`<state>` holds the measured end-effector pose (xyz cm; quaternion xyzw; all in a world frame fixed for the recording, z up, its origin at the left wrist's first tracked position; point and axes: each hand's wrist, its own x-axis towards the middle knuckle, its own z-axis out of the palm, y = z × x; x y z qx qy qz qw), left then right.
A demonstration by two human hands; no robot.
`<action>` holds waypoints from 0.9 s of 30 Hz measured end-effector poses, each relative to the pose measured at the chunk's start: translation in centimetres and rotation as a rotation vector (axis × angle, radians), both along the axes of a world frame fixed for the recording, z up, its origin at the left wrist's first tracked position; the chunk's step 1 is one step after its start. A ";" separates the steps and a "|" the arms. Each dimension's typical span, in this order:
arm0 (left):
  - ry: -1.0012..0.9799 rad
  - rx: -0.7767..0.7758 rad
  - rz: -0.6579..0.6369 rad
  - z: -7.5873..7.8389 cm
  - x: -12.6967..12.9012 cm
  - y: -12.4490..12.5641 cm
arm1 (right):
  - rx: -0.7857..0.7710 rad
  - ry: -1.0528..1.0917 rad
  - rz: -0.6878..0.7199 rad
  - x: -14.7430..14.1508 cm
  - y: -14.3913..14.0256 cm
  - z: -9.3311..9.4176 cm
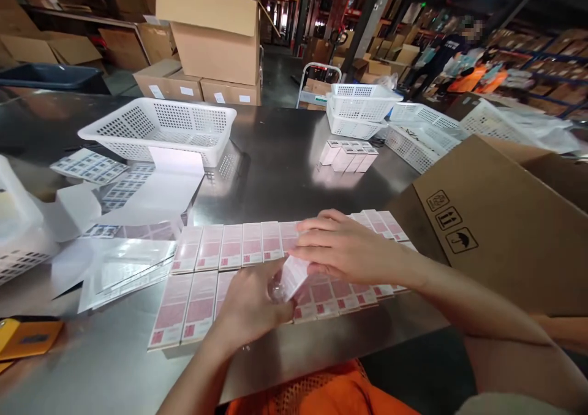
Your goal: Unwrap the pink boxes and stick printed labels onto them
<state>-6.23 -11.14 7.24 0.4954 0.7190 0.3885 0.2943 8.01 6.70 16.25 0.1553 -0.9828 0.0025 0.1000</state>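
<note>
Two rows of flat pink-and-white cartons (215, 246) lie side by side on the steel table (275, 157) in front of me. My left hand (250, 308) grips a small white box (294, 275) from below, just above the near row. My right hand (344, 246) lies over the top end of that same box, fingers spread and pressing on it. A small clear part shows at the box's lower end; I cannot tell what it is.
A white perforated basket (160, 127) stands at the back left, and stacked baskets (361, 105) at the back right. Several upright white boxes (349, 156) stand mid-table. An open cardboard box (496, 225) sits right. Label sheets (89, 167) and clear bags (124, 271) lie left. People work far right.
</note>
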 end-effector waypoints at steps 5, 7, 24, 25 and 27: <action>-0.229 0.164 0.367 0.0 -1.3 -0.6 | -0.160 -0.126 -0.134 0.8 0.7 -1.4; -0.293 0.262 0.460 0.0 -1.6 -0.8 | -0.274 -0.073 -0.205 1.1 0.5 -2.0; -0.828 0.210 0.464 -1.5 -3.1 -0.4 | -0.116 0.040 -0.060 3.7 0.8 0.8; -0.738 0.227 0.494 -1.6 -2.9 -0.3 | -0.005 0.071 -0.137 3.8 0.5 0.4; -0.520 0.252 0.566 -1.7 -2.5 -0.2 | 0.053 0.073 -0.276 3.5 -0.2 -0.6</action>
